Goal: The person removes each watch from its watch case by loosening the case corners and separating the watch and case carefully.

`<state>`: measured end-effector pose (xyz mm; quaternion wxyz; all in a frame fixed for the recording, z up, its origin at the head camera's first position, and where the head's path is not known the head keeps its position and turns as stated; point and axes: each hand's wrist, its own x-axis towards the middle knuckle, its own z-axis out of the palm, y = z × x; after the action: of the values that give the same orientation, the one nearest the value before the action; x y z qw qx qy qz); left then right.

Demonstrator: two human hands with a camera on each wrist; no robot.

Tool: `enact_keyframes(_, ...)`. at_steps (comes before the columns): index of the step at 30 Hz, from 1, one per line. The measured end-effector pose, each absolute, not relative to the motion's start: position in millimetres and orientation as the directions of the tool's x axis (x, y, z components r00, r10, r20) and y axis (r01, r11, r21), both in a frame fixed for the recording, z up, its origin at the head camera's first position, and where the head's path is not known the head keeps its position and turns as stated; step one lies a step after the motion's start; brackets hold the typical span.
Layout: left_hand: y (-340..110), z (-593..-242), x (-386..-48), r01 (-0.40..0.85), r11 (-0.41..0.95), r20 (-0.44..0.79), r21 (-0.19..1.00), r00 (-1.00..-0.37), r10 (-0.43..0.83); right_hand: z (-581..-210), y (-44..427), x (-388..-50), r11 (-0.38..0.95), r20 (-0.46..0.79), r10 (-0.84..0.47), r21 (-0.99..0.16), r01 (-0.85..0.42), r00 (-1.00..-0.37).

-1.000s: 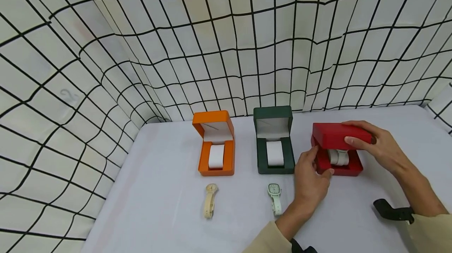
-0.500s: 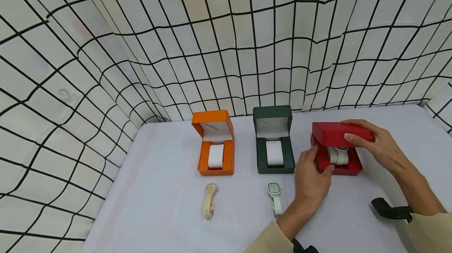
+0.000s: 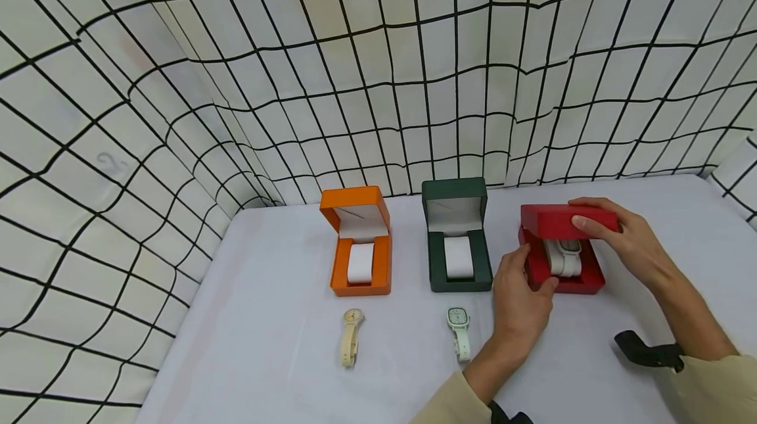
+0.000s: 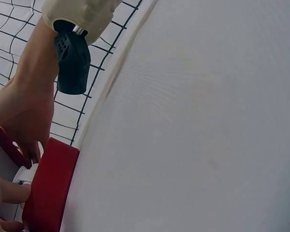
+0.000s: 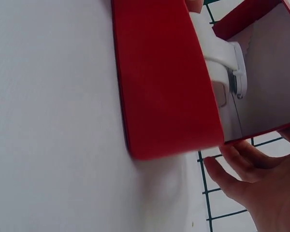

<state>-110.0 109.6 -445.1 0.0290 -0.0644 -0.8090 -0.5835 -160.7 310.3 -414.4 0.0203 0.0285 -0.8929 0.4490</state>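
Note:
At the table's right stands a red watch box, its lid partly raised. A white watch sits on a cushion inside; the right wrist view shows its case from the side. My right hand grips the lid's right side, thumb in front. With thumb and fingers, my left hand holds the left front of the box's base. To the left, a pale green watch lies before an open green box, and a cream watch before an open orange box.
A white cloth covers the table. Black netting over pale walls rises behind the boxes and along the left. Both the green and orange boxes hold a white cushion. A black strap-like device hangs at the right wrist.
The red lid has tilted up slightly under my right hand, and more of the watch inside shows. My left hand stays at the base.

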Motion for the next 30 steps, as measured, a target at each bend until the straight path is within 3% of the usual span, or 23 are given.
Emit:
enact_keyframes(10,109,-443,-110,0.104,0.303,0.091,0.947,-0.994,0.057,-413,302,-165,0.542,0.157,0.029,-0.832,-0.116,-0.987)
enact_keyframes(17,109,-443,-110,0.111,0.312,0.096,0.944,-0.993,0.063,-412,296,-163,0.44,0.277,0.05,-0.869,-0.228,-0.96)
enact_keyframes(30,111,-442,-112,0.121,0.346,0.113,0.93,-0.993,0.044,-412,296,-166,0.392,0.311,0.078,-0.883,-0.257,-0.947)
